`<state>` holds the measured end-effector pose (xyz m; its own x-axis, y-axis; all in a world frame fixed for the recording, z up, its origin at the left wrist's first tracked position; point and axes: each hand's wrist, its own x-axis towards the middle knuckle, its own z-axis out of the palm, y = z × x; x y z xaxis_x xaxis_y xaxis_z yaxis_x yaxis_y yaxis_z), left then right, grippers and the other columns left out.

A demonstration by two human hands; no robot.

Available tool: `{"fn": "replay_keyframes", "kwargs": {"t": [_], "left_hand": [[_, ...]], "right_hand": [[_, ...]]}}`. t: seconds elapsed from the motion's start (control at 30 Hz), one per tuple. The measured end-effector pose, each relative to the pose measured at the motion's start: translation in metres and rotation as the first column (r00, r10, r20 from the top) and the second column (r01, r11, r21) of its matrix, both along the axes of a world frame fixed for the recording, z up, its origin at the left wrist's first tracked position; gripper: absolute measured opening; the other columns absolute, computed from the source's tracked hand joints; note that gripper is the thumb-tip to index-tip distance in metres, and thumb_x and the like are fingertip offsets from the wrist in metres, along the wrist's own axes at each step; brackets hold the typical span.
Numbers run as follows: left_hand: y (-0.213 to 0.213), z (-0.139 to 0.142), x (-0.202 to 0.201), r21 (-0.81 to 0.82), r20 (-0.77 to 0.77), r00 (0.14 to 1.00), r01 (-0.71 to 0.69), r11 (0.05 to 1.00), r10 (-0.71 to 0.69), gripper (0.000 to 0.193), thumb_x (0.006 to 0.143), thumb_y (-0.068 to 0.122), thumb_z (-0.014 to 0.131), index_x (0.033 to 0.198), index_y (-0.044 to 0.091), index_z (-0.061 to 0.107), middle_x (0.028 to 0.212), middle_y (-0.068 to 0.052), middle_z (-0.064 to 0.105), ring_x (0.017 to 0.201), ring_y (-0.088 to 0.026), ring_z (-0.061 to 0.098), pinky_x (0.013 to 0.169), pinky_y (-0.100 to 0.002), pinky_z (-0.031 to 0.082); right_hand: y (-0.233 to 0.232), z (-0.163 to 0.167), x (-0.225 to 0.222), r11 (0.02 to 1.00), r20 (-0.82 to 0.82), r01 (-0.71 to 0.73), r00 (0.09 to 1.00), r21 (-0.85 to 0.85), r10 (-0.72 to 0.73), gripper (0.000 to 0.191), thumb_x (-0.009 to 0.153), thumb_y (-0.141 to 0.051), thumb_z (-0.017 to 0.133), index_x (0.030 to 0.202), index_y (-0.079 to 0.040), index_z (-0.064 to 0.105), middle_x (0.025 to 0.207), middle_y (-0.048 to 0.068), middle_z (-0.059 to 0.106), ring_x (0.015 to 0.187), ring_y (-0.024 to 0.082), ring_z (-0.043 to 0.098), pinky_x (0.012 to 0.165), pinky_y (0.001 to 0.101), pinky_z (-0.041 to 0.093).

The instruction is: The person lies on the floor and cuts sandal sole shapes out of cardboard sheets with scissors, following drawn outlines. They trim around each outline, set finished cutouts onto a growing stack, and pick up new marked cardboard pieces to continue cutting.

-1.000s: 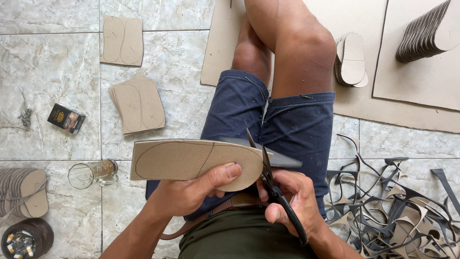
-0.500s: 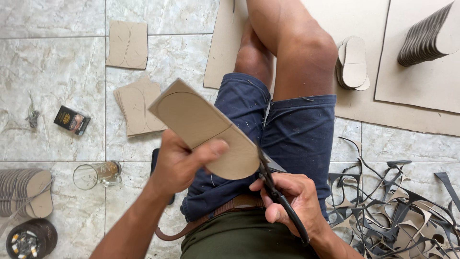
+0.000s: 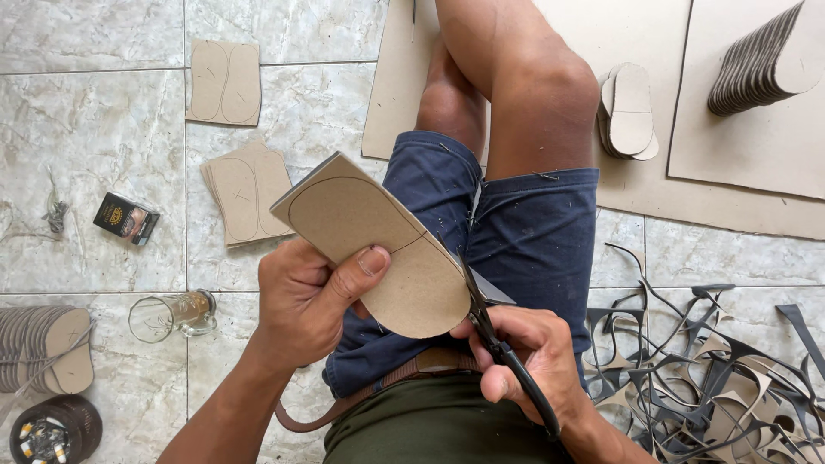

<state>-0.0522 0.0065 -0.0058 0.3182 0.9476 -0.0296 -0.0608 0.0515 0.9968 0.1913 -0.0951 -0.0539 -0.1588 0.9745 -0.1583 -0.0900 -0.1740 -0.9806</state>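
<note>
The left hand [image 3: 314, 301] holds a piece of brown cardboard [image 3: 369, 241] in the middle of the frame, above the blue shorts [image 3: 516, 232]. Thumb and fingers are clamped tight on it. A sole shape is drawn on the cardboard, and its round lower end looks already cut. The right hand [image 3: 533, 361] is closed around black scissors [image 3: 490, 318], with the blades at the right edge of the cardboard. The step looks like cutting along the drawn line. The next snip seems to need the cardboard turned a bit so the blades follow the curve. Dark scraps [image 3: 713, 369] lie at the lower right.
</note>
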Motion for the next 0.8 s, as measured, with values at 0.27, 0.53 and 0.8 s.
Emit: {"fn": "replay_keyframes", "kwargs": {"t": [0.27,0.53,0.8], "left_hand": [[0.002,0.019,0.003,-0.065,-0.118,0.987,0.105,0.992,-0.112,0.023,0.1,0.02,0.066,0.103,-0.002,0.074,0.069,-0.002,0.07,0.054,-0.004,0.059,0.045,-0.021,0.046],[0.006,0.029,0.007,-0.145,-0.221,0.963,0.125,0.981,-0.156,0.024,0.098,0.023,0.067,0.101,0.001,0.077,0.059,0.0,0.064,0.047,-0.004,0.053,0.041,-0.021,0.042],[-0.002,0.031,0.01,-0.232,-0.219,0.96,0.123,0.965,-0.175,0.026,0.097,0.022,0.066,0.099,-0.001,0.077,0.059,-0.001,0.067,0.045,-0.004,0.054,0.039,-0.022,0.04]], "right_hand": [[0.003,0.016,0.002,0.998,0.052,-0.061,0.997,0.026,0.06,0.078,0.079,-0.074,0.076,0.096,0.002,0.071,0.076,-0.002,0.061,0.07,0.01,0.057,0.063,0.0245,0.046],[0.0,0.01,0.003,0.997,0.137,-0.053,0.99,0.06,0.044,0.07,0.077,-0.071,0.076,0.079,-0.002,0.066,0.066,-0.003,0.057,0.062,0.009,0.054,0.057,0.0245,0.042],[-0.006,0.008,0.007,0.991,0.397,-0.048,0.913,-0.121,0.093,0.03,0.071,-0.027,0.088,0.076,0.001,0.077,0.057,0.004,0.066,0.054,0.012,0.056,0.053,0.0268,0.045]]}}
